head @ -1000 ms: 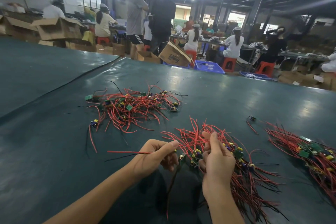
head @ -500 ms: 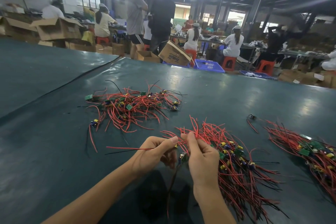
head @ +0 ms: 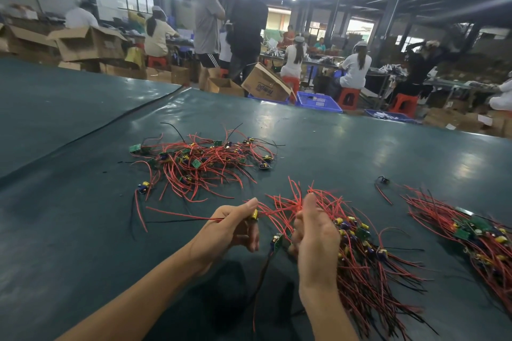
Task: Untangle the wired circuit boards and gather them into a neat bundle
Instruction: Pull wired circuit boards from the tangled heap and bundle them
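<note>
Head view: a dark green worktop point(head: 360, 152) fills the lower two thirds of the frame, and both forearms reach in from the bottom edge

The left hand point(head: 230, 232) sits just below the centre. Its grip is clamped, thumb against curled fingers, on a wired board point(head: 254, 214) with a yellow part showing by the thumb tip. A red wire point(head: 180, 213) and a black wire point(head: 177, 221) run out of the fist toward the left, above the worktop

The right hand point(head: 313, 232) is just beside it, back toward the camera and thumb pointing up. Its grip is closed round a bunch of red wires at the near left end of the middle bundle point(head: 360, 252), which fans out to the lower right with yellow, blue and green parts along its middle. Between the two hands hangs a dangling board point(head: 277, 241), its dark wires dropping toward the bottom edge; I cannot tell which hand carries it

A loose pile point(head: 199, 166) of boards and red wires lies above the hands, left of centre and well apart from them. At the right edge lies a right bundle point(head: 471, 232). A lone board point(head: 383, 180) rests between it and the middle bundle

Across the top, beyond the worktop, are open cardboard boxes point(head: 88, 43) at upper left, a blue crate point(head: 318, 101), red stools point(head: 349, 97), and people seated and standing at benches
</note>
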The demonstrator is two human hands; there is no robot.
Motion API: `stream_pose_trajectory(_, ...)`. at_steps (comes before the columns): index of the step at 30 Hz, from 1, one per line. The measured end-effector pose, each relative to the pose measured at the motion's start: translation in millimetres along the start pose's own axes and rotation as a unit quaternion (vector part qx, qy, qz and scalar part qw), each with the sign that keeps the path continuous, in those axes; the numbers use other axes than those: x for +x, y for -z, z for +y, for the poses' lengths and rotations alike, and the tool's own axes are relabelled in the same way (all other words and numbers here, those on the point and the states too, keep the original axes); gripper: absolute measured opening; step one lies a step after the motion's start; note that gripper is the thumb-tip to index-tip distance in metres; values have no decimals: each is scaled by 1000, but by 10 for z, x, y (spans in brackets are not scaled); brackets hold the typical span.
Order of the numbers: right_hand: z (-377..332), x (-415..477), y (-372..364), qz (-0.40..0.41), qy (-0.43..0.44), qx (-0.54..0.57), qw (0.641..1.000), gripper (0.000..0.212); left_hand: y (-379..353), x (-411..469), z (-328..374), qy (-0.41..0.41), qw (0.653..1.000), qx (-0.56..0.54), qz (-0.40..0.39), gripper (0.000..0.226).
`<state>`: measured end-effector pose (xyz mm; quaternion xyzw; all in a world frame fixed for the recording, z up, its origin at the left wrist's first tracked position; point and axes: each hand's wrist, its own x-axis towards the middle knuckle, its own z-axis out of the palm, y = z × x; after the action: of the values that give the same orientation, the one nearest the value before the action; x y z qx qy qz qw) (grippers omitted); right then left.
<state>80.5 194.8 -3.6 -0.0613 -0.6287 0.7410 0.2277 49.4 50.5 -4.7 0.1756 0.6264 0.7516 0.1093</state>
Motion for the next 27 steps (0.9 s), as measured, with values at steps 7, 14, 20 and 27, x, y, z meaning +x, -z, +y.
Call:
stream_pose_trajectory(7, 80, -208, -166, -234, 15, -48, 971, 50, 3, -26, -59, 70, 995, -24, -61, 63)
stream_pose_trajectory(14, 145, -113, -116, -53, -81, -118, 988, 65, 23, 33, -85, 68, 997, 10, -36, 57)
stream_pose_trajectory(20, 109, 3, -37, 12, -144, -18, 989, 73, 332, 124, -172, -79, 923, 346, 151, 32)
stream_pose_trajectory(27, 123, 29, -18, 27, -177, 19, 984, 46, 592, 127, -237, -166, 804, 522, 233, 4)
